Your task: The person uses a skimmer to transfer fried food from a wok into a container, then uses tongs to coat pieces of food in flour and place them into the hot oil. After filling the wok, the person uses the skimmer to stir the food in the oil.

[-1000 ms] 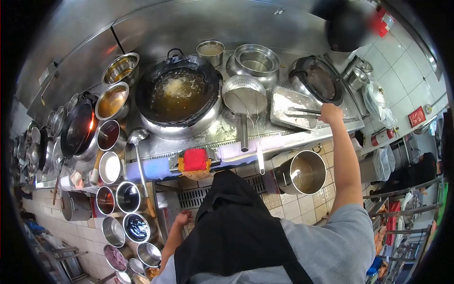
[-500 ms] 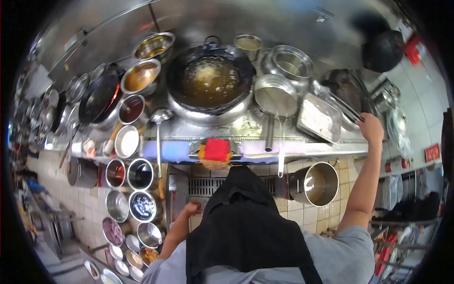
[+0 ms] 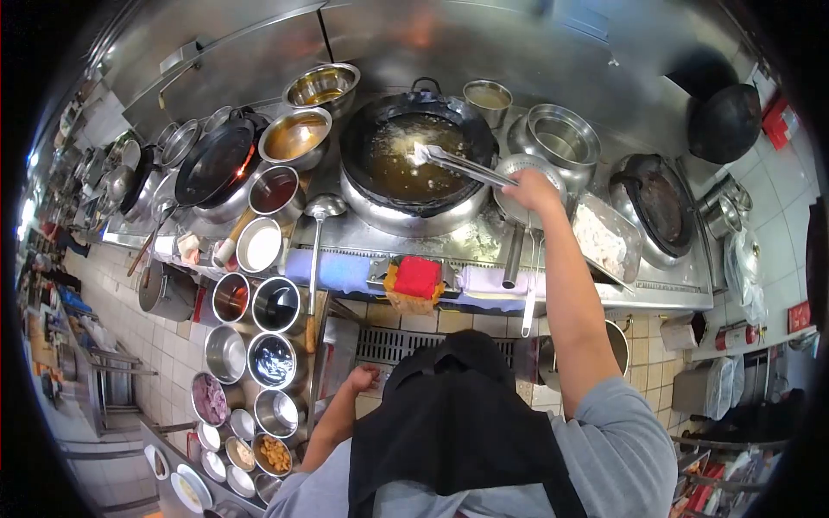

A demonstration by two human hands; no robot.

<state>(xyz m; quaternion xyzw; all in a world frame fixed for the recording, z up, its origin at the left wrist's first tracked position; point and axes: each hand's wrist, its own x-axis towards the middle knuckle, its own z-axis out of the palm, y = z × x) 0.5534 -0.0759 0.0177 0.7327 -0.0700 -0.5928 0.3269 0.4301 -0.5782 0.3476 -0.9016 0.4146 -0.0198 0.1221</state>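
My right hand (image 3: 537, 190) grips metal tongs (image 3: 471, 167), stretched out over the black wok (image 3: 371, 192) on the middle burner. A white, flour-coated piece (image 3: 420, 154) sits in the tips of the tongs, just above the bubbling oil (image 3: 410, 180). Below and right of that hand is a metal tray (image 3: 636, 255) of white-coated pieces. A strainer (image 3: 558, 173) lies partly hidden under my right hand. Low in front of the counter, beside the apron, my left hand (image 3: 366, 377) has its fingers curled, and nothing shows in it.
Steel bowls of oil (image 3: 296, 136) and a ladle (image 3: 321, 216) stand left of the wok. Pots of sauces (image 3: 276, 304) and ingredients line my left side. A second wok (image 3: 661, 203) is at the right. A red cloth (image 3: 417, 278) lies on the counter edge.
My right hand has swung left with the tongs, from beside the tray to over the wok. A white-coated piece now shows in the tongs. My left hand stays low.
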